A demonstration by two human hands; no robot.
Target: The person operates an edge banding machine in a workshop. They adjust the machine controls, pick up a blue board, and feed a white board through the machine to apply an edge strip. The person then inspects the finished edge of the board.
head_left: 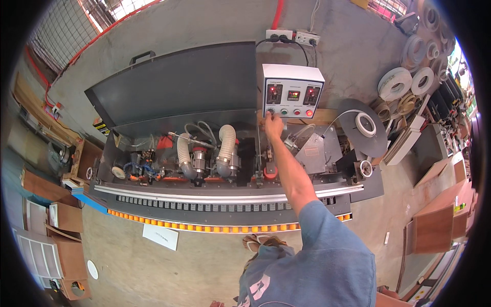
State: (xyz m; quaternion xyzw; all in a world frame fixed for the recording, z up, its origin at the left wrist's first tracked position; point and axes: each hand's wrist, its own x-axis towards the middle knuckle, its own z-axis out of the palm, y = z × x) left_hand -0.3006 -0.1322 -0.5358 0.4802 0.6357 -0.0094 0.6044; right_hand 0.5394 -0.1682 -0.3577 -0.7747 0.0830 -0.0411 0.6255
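Note:
My right hand (273, 121) reaches up to the white control box (292, 73), its fingers closed on a dark knob at the panel's lower left. Green and red buttons run to the right of that knob, under lit displays. Below and behind my hand lies a long machine with its dark lid (171, 77) raised, showing motors, two ribbed hoses (225, 143) and a row of orange rollers (225, 229) along the front. A reel disc (348, 117) sits at its right. Only a small part of my left hand (217, 304) shows at the bottom edge.
Coils of edging strip (395, 82) hang on the right wall above leaning boards (399, 146). Wooden panels and boxes (434, 230) stand at the right, cabinets (69, 256) at the left. A white sheet (159, 236) lies below the rollers. A power socket (307, 37) is on the wall.

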